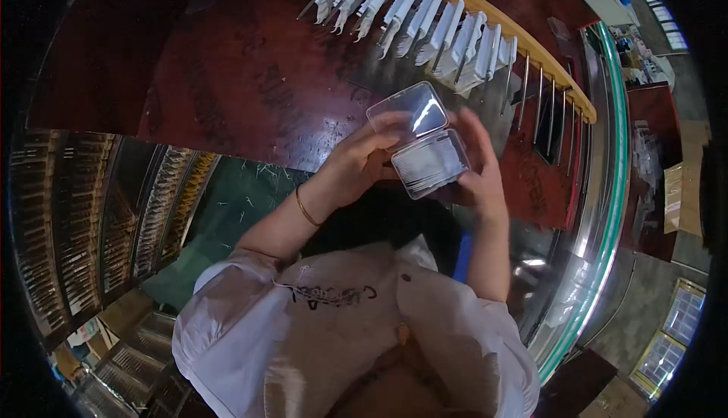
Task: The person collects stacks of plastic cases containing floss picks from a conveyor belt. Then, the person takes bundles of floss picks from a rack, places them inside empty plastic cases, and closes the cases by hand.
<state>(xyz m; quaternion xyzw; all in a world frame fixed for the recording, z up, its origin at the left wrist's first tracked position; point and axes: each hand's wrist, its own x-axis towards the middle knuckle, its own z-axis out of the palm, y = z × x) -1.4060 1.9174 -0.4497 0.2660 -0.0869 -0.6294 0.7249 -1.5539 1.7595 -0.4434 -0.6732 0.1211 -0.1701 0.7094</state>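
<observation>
In front of my chest, a small clear plastic box (pixel 416 190) is tilted with its hinged lid (pixel 413 107) raised. Thin white pieces (pixel 431 164), packed side by side in a row, fill it; their exact kind is too small to tell. My left hand (pixel 362 156) grips the box from the left, some fingers showing through the clear lid. On the other side, my right hand (pixel 483 171) has its thumb at the box's lower right corner and its slightly blurred fingers curved up beside the lid.
A curved wooden rack (pixel 493 14) with metal rods carries several bundles of white pieces (pixel 432 27) on the dark red table (pixel 250 77). Racks of rods (pixel 68 228) stand at left. A green-edged conveyor (pixel 616 152) runs along the right.
</observation>
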